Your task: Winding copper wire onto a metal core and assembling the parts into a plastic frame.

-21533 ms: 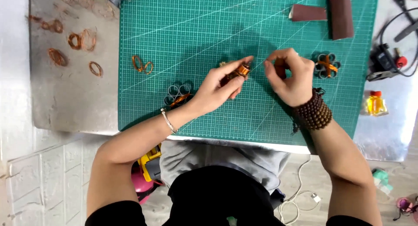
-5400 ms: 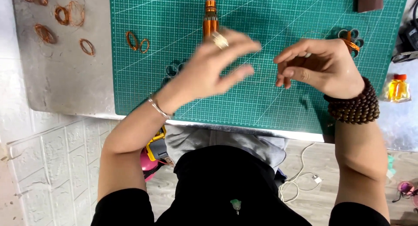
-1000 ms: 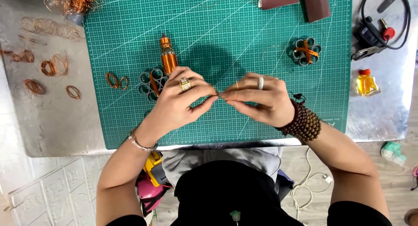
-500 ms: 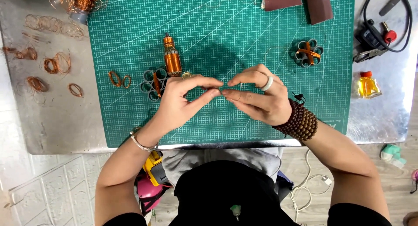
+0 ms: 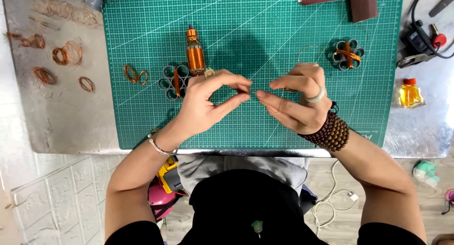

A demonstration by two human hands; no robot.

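Over the green cutting mat (image 5: 255, 32), my left hand (image 5: 208, 101) and my right hand (image 5: 295, 101) meet fingertip to fingertip. Both pinch a thin copper wire (image 5: 253, 90) between thumb and forefinger; the wire is barely visible. A faint wire loop (image 5: 307, 51) rises behind my right hand. Just beyond my left hand lie a copper-wound motor armature (image 5: 194, 56) and a grey ring of tubes with copper windings (image 5: 174, 81). A second grey ring of tubes (image 5: 347, 54) lies past my right hand.
Copper wire coils (image 5: 61, 56) lie scattered on the metal tabletop at left, and two more coils (image 5: 135, 75) on the mat. Brown blocks (image 5: 363, 3) sit at the mat's far edge. A small yellow bottle (image 5: 409, 94) and a black tool with cable (image 5: 418, 34) are at right.
My hands have shifted slightly right and drawn a little apart at the fingertips, still pinching the wire. The objects on the mat have not moved.
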